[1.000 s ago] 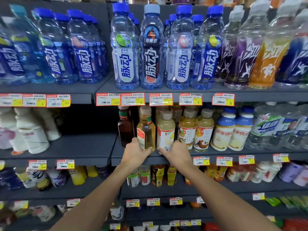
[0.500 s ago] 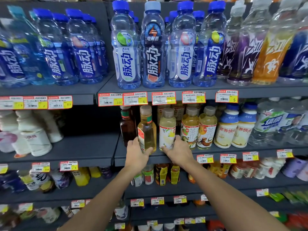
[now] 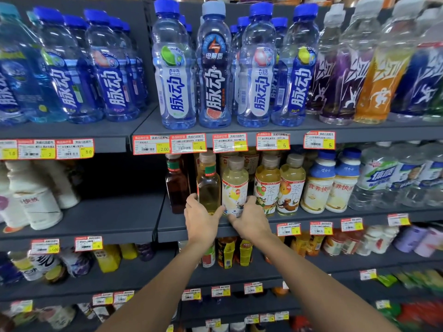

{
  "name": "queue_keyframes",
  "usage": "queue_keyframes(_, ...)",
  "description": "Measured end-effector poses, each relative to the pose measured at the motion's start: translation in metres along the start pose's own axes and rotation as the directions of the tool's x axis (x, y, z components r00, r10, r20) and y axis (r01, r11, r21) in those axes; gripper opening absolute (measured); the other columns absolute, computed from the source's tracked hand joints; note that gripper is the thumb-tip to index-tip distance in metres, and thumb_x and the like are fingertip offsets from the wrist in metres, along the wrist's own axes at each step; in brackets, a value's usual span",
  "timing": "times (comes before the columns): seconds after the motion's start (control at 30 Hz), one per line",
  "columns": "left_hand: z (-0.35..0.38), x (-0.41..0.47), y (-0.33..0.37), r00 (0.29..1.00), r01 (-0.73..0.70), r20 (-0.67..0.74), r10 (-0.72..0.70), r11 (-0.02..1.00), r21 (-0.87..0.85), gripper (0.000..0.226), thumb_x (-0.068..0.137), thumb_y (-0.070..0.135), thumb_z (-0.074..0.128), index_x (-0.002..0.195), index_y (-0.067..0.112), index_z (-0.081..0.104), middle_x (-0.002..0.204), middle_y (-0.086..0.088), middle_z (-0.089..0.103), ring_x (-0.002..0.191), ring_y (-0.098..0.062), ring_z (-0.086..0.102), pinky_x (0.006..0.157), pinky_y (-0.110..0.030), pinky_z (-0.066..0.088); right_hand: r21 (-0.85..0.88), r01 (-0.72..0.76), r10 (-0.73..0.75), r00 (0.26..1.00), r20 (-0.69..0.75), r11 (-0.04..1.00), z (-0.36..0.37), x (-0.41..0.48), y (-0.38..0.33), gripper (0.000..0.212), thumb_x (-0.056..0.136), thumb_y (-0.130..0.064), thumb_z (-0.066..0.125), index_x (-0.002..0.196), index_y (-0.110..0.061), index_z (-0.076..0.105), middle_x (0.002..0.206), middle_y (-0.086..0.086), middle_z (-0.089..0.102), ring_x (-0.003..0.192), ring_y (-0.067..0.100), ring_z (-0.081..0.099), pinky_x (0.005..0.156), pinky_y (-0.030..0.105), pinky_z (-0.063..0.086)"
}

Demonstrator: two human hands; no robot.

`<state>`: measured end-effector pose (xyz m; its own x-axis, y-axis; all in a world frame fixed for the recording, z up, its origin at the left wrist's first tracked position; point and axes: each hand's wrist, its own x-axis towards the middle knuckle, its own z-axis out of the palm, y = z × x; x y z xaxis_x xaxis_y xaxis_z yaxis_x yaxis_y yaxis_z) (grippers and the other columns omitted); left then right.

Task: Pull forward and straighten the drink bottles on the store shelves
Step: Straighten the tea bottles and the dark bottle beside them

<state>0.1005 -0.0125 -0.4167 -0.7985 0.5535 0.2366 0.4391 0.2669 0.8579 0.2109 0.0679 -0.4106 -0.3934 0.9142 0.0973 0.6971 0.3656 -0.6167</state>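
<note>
On the middle shelf [image 3: 167, 224], at its front edge, stand the yellow bottle [image 3: 209, 188] and the pale bottle [image 3: 235, 185], upright and side by side. The left hand [image 3: 201, 222] curls round the yellow bottle's base, and the right hand [image 3: 252, 220] grips the pale one low down.

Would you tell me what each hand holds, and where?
Left hand grips the amber bottle low down; right hand grips the pale bottle near its base.

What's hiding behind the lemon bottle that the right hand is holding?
More bottles stand behind the lemon bottle, but only their upper parts show. How far the row goes back is hidden, and the right hand covers the bottle's bottom.
</note>
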Motion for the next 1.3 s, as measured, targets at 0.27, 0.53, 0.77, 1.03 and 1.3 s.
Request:
queue_keyframes(0.27,-0.014,0.010,-0.014,0.982,-0.109,0.149,0.115,0.993,-0.047,0.044,0.070,0.031,0.081,0.108,0.026,0.058,0.103,0.006,0.059,0.103,-0.015,0.057,0.091,-0.039,0.052,-0.025,-0.034,0.032,0.998,-0.062,0.999,-0.001,-0.001,-0.002,0.080,0.078,-0.046,0.080,0.127,-0.008,0.030,0.116,0.012,0.062,0.107,0.029,0.063,0.083,0.037,0.053)
queue_keyframes(0.53,-0.003,0.002,-0.016,0.997,-0.066,0.045,0.063,0.996,0.057,0.076,0.075,0.034,0.086,0.135,0.008,0.046,0.126,-0.007,0.052,0.123,-0.022,0.046,0.106,-0.040,0.043,-0.075,0.037,-0.036,0.999,0.004,0.996,0.000,-0.001,0.005,0.068,0.080,-0.047,0.077,0.119,-0.013,0.033,0.116,0.013,0.061,0.107,0.031,0.062,0.081,0.038,0.052)
queue_keyframes(0.77,-0.012,0.017,-0.024,0.970,-0.045,0.236,0.049,0.999,-0.025,0.071,0.083,0.010,0.079,0.143,0.019,0.040,0.123,0.004,0.065,0.104,-0.006,0.059,0.086,-0.017,0.044,-0.121,0.059,-0.059,0.998,0.004,0.991,-0.002,0.000,0.009,0.079,0.075,-0.061,0.076,0.121,-0.013,0.032,0.112,0.010,0.064,0.104,0.030,0.064,0.077,0.036,0.050)
queue_keyframes(1.03,-0.025,0.024,-0.039,0.912,-0.200,0.371,0.176,0.979,0.026,0.080,0.075,0.020,0.086,0.140,0.030,0.040,0.121,0.020,0.058,0.105,0.007,0.055,0.088,-0.010,0.040,-0.140,0.130,-0.115,0.987,0.115,0.982,-0.010,0.008,0.013,0.066,0.080,-0.053,0.076,0.121,-0.016,0.039,0.117,0.010,0.062,0.107,0.029,0.062,0.085,0.042,0.054)
queue_keyframes(1.3,-0.031,0.041,-0.041,0.878,-0.258,0.438,0.191,0.961,0.098,0.088,0.070,0.029,0.091,0.140,0.025,0.039,0.128,0.007,0.062,0.113,-0.008,0.059,0.098,-0.027,0.047,-0.126,0.118,-0.095,0.979,0.178,0.985,-0.014,0.016,0.012,0.071,0.076,-0.049,0.082,0.120,-0.014,0.040,0.115,0.013,0.059,0.093,0.032,0.067,0.076,0.046,0.059)
